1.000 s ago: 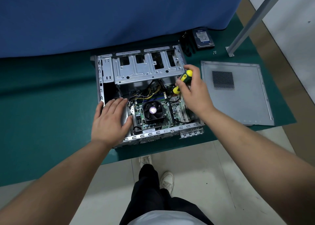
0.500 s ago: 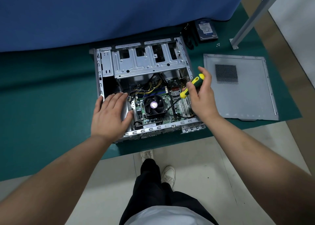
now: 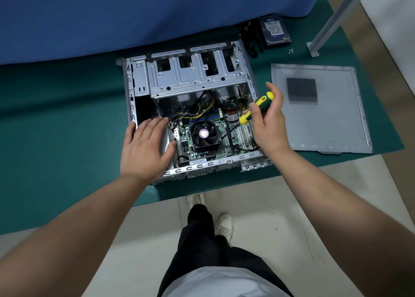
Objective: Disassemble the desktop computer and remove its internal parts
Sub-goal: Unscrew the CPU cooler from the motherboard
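On a green mat an open computer case lies on its side, seen from above by the person working on it. Every place below is given relative to this case.

Inside the case, toward its near edge, sits the motherboard, with a black fan at its middle. Yellow and black cables run just behind the fan. A metal drive cage fills the far half of the case.

The left hand lies flat with straight fingers on the near left part of the case, palm down, holding nothing. The right hand hovers over the right wall of the case, thumb and fingers closed around the yellow-and-green handle of a screwdriver. The tool slants down and leftward — its dark shaft reaches the board just right of the fan.

Right of the case, apart from it, a grey side panel with a mesh vent lies flat on the mat. Beyond the far right corner of the case rests a hard drive, with a bundle of black cables beside it and a few small screws further right. Behind the case hangs a blue cloth. Nearer than the case — below the mat's edge — the person's dark trousers and white shoes show on a pale floor.
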Motion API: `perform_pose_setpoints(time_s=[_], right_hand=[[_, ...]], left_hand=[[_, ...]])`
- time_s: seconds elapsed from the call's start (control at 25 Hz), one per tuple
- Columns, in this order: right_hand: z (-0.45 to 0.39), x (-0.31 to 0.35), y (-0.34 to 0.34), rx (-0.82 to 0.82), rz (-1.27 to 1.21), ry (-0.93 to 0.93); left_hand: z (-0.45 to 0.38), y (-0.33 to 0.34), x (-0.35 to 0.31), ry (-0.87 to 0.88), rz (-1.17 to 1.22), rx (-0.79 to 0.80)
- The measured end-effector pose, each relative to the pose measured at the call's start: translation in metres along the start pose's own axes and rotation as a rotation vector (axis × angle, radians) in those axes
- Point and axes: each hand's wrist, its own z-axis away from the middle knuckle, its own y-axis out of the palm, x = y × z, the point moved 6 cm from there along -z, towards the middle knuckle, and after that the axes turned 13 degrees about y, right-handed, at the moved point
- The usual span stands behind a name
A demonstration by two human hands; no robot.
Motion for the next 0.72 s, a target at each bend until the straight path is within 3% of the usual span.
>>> perform_pose_setpoints(time_s=[0.28,0.4,0.56,0.64,0.72], right_hand=[[0.008,0.021,0.0,0.123,0.094,-0.111],[0.011,0.051,0.005,0.351,0.217,-0.252],[0.006,0.083,0.016,0.636,0.463,-0.225],[0.005,0.094,0.021,0.674,0.627,-0.23],[0.002,0.103,0.022,0.567,0.871,-0.288]], left_hand=[[0.0,0.0,0.0,0.005,0.002,-0.001],[0.0,0.0,0.001,0.005,0.002,-0.003],[0.0,0.0,0.002,0.005,0.008,-0.015],[0.0,0.001,0.002,0.0,0.005,-0.015],[0.001,0.002,0.001,-0.003,0.001,-0.012]])
